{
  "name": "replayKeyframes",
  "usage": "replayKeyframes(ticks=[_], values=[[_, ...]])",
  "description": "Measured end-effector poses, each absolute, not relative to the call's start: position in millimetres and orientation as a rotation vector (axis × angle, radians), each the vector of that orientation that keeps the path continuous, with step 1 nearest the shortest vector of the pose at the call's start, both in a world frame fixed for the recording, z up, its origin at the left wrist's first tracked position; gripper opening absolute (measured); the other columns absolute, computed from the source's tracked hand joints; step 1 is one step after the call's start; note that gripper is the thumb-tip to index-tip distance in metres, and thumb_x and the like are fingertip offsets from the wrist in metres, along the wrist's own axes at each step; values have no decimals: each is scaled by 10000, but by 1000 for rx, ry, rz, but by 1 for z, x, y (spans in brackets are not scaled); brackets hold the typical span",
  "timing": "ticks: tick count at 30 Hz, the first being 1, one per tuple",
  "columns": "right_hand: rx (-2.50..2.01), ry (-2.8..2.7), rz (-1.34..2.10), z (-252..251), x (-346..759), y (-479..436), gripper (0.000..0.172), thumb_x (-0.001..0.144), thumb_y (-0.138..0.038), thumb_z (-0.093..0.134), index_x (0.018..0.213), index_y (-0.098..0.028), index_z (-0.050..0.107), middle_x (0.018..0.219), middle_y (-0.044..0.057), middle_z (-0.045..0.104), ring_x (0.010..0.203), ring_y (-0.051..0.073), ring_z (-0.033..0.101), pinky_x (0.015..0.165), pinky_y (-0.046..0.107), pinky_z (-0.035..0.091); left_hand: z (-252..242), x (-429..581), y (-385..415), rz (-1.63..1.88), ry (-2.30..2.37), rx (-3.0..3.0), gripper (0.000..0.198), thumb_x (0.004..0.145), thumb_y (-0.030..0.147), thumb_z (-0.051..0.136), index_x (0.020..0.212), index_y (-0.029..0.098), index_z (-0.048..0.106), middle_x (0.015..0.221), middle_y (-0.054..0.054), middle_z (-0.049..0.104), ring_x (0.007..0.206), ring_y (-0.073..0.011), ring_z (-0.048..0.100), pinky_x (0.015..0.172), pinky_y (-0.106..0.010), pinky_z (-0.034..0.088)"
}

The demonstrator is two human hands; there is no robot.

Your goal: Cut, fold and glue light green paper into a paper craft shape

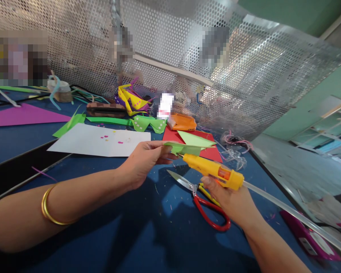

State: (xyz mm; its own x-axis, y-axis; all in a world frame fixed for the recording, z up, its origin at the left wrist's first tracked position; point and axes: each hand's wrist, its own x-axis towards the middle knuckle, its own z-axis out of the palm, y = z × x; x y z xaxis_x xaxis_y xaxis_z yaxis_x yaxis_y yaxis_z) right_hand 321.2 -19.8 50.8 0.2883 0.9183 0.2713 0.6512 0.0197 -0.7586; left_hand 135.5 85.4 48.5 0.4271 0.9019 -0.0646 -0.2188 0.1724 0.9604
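My left hand (143, 159) pinches a folded piece of light green paper (184, 148) above the blue table (74, 235). My right hand (230, 201) grips a yellow glue gun (213, 170) whose nozzle touches the green paper; a clear glue stick (290, 214) pokes out of the gun's back. Red-handled scissors (207, 204) lie on the table just under the right hand.
A white sheet (99, 142), a red sheet (213, 153), a purple sheet (22, 115), green strips, a yellow folded paper shape (130, 99) and an orange object (183, 122) lie farther back. A perforated metal screen (244, 76) walls the far side. The table edge runs along the right.
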Motion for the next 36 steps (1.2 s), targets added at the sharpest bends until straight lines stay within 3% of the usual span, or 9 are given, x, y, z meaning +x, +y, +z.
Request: replayKeyframes(ticks=[5, 18, 24, 36], values=[[-1642, -1527, 375, 53, 321, -18, 308, 783, -526, 635, 843, -225, 658, 687, 17, 689, 615, 183, 650, 522, 257, 529, 49, 136, 85, 913, 780, 1105, 221, 759, 338, 717, 905, 180, 765, 939, -83, 762, 866, -185, 699, 745, -249, 534], [-1627, -1519, 403, 54, 319, -16, 336, 769, -545, 636, 825, -214, 649, 708, 21, 687, 608, 165, 627, 555, 251, 535, 46, 135, 87, 914, 754, 1101, 216, 778, 354, 697, 892, 184, 767, 958, -85, 756, 851, -182, 689, 748, -256, 532], [-1608, -1542, 432, 53, 323, -14, 308, 759, -516, 648, 827, -216, 629, 626, -9, 636, 502, 131, 546, 491, 234, 502, 45, 136, 88, 926, 766, 1094, 206, 732, 362, 738, 835, 187, 768, 958, -88, 755, 834, -191, 689, 751, -270, 546], [-1603, -1595, 492, 51, 325, -14, 282, 776, -486, 642, 816, -207, 632, 619, -19, 617, 489, 116, 536, 454, 222, 478, 44, 136, 87, 916, 785, 1056, 167, 748, 322, 717, 828, 182, 761, 954, -80, 756, 806, -171, 683, 737, -250, 546]])
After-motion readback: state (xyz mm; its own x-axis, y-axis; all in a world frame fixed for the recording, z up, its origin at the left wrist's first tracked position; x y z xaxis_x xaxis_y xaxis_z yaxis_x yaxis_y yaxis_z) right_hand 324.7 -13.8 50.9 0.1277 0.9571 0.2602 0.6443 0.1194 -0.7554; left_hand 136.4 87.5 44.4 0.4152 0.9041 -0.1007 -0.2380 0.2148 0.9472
